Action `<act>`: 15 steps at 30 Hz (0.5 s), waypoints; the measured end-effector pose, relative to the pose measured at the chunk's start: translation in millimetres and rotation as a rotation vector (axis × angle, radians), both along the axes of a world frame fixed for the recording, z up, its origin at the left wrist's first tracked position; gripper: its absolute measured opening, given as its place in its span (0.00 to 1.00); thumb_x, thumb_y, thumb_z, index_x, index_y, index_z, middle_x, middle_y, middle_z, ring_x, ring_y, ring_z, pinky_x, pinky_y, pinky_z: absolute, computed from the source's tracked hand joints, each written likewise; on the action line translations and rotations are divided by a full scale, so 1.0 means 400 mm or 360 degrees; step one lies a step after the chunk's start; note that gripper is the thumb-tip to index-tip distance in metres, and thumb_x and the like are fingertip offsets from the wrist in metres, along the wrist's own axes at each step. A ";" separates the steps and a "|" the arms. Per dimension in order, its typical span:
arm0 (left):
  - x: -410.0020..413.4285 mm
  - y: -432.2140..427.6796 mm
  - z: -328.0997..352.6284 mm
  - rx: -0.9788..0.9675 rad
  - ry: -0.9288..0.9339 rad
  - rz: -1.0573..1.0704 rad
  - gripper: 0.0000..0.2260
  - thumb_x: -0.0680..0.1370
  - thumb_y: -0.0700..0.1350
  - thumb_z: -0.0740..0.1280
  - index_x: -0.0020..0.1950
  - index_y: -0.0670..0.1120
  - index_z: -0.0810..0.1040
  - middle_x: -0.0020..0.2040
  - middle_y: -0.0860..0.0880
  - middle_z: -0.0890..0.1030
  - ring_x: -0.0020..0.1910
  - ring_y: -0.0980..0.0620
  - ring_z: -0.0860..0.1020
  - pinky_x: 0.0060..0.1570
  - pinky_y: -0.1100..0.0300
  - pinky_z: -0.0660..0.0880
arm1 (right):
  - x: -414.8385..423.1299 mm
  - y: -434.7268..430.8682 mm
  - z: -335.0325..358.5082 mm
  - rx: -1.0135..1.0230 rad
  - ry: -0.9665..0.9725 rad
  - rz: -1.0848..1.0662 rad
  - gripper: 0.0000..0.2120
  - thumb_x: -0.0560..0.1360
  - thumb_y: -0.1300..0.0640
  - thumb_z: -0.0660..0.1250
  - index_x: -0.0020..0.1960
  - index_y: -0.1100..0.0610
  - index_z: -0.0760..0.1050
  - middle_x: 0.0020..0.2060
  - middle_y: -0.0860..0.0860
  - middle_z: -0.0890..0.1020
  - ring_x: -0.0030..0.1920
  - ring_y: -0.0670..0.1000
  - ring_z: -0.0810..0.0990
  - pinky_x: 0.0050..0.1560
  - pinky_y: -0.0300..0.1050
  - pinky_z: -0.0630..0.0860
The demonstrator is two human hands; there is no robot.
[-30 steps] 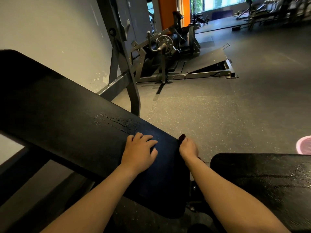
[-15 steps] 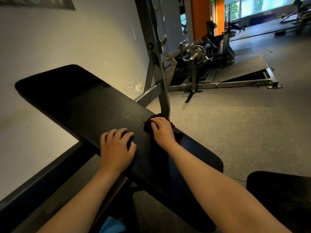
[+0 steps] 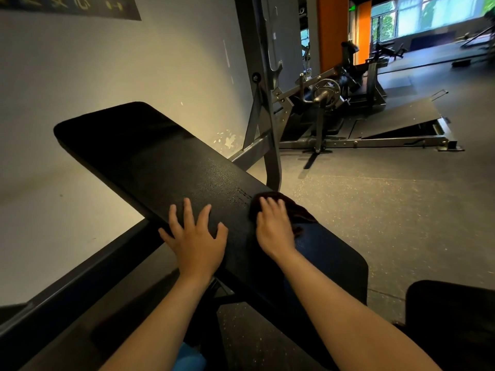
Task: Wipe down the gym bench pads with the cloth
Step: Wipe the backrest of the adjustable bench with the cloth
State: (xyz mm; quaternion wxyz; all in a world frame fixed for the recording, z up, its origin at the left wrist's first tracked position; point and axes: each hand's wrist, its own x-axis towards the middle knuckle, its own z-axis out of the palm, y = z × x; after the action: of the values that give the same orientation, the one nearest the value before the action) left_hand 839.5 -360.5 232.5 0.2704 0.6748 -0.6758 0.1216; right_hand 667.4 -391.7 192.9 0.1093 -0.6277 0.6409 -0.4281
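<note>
1. Bracing comes first: the left hand [image 3: 197,236] lies flat on the near part of the long pad [image 3: 160,162], fingers spread and holding nothing. That looks a good place for it, steadying the body and out of the wiping path
2. Just beside it, the right hand [image 3: 273,226] presses the dark cloth [image 3: 297,212] onto the pad's right edge. Its fingers lie fairly straight over the fabric and do not pinch it. A flat palm with even weight should hold the whole cloth in contact
3. Droplets [image 3: 241,195] streak the surface just left of the cloth, so the next stroke probably ought to cross them. From there, overlapping passes up the slope would cover the top and the side edge alike
4. At the bottom edge, between the forearms, a blue shape [image 3: 187,357] is cut off; what it is cannot be told
5. A second pad [image 3: 450,317] at lower right is cropped by the picture's border and dark, so I cannot judge whether it is wet or wiped
6. Most of the cloth sits under the right hand, which is slightly blurred, so the cloth's size and folding are unclear
7. The long pad's far end is in deep shadow, so any dirt there is unreadable. Beyond it a grey upright [image 3: 267,103] hides part of a weight machine [image 3: 334,103]
</note>
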 end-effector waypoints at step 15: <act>0.006 0.003 -0.007 -0.0061 -0.0029 -0.0019 0.24 0.79 0.56 0.56 0.75 0.55 0.70 0.82 0.45 0.56 0.81 0.41 0.45 0.72 0.29 0.48 | -0.155 -0.032 -0.058 0.0121 -0.0061 -0.0262 0.21 0.83 0.54 0.52 0.76 0.56 0.63 0.72 0.55 0.68 0.73 0.55 0.63 0.74 0.55 0.61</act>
State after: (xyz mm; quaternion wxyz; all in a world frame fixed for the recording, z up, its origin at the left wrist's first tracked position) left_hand 842.0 -359.2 229.5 0.2778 0.6642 -0.6799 0.1391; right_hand 605.3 -404.6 169.9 0.1098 -0.5600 0.7038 -0.4230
